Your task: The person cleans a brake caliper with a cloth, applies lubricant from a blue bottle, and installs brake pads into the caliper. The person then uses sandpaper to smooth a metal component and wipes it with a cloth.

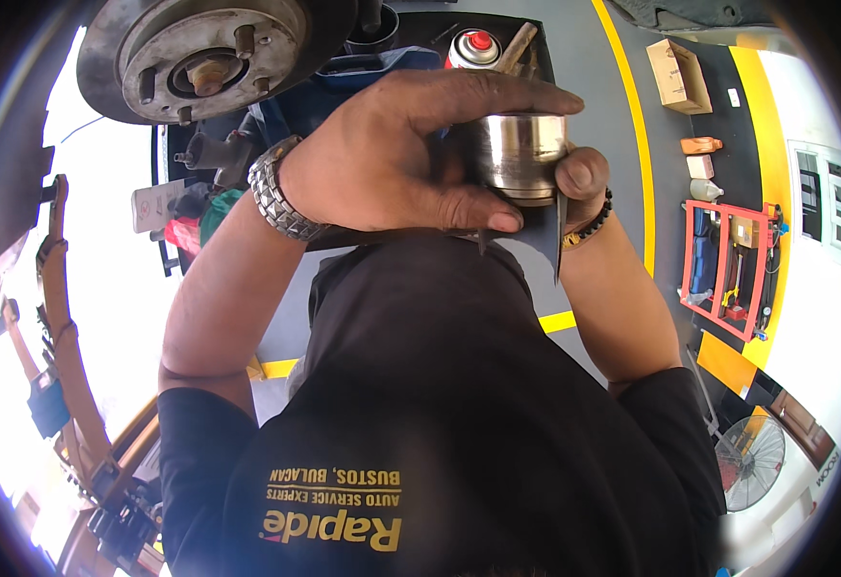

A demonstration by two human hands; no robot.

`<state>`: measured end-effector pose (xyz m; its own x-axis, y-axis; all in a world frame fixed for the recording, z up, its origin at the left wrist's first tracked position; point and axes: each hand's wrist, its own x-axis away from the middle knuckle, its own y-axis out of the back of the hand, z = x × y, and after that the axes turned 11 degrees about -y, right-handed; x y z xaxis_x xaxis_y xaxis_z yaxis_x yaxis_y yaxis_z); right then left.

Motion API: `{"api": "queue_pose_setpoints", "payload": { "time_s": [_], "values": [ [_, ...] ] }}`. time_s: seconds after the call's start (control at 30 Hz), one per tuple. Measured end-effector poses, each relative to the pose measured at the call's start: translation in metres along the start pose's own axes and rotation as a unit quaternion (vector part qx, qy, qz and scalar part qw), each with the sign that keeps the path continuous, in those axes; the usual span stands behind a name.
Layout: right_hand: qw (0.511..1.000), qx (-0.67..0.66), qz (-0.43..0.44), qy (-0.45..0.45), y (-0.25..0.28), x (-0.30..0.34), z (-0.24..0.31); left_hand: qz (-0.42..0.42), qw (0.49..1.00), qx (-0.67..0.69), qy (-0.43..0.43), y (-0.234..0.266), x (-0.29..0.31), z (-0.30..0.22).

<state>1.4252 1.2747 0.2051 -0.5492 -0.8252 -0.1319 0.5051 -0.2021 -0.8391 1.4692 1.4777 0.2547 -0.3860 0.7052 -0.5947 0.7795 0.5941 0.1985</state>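
A shiny metal cup-shaped cylinder, which looks like a brake caliper piston, is held up in front of my chest. My left hand, with a metal watch at its wrist, closes round it, the fingers along its far side and the thumb by its near edge. On the other side, my right hand pinches a thin dark sheet that looks like sandpaper, with the thumb against the piston's side. The sheet hangs below the piston. Most of my right fingers are hidden behind the piston and sheet.
A brake disc with a studded hub is at the upper left, close to my left hand. Beyond my hands, a spray can with a red cap stands on a dark tray. To the right are a red rack and a cardboard box.
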Motion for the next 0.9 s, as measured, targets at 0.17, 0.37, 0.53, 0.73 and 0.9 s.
{"api": "queue_pose_setpoints", "payload": {
  "time_s": [0.17, 0.37, 0.53, 0.73, 0.9],
  "values": [
    [0.980, 0.130, -0.152, -0.022, -0.021, 0.005, 0.011, 0.037, 0.977, -0.191, -0.085, 0.008, 0.003, -0.007],
    [0.829, 0.444, -0.301, -0.158, -0.071, 0.002, 0.041, 0.050, 0.940, -0.323, -0.102, 0.002, 0.006, -0.023],
    [0.529, 0.757, -0.375, -0.084, -0.075, 0.016, 0.042, 0.081, 0.851, -0.518, -0.036, -0.006, 0.015, -0.028],
    [0.666, 0.611, -0.427, -0.027, -0.052, 0.051, 0.036, -0.225, 0.953, -0.200, -0.027, -0.012, 0.031, -0.012],
    [0.817, 0.386, -0.425, 0.053, -0.042, 0.050, -0.015, -0.353, 0.923, 0.144, 0.058, -0.041, 0.040, -0.003]
  ]
}}
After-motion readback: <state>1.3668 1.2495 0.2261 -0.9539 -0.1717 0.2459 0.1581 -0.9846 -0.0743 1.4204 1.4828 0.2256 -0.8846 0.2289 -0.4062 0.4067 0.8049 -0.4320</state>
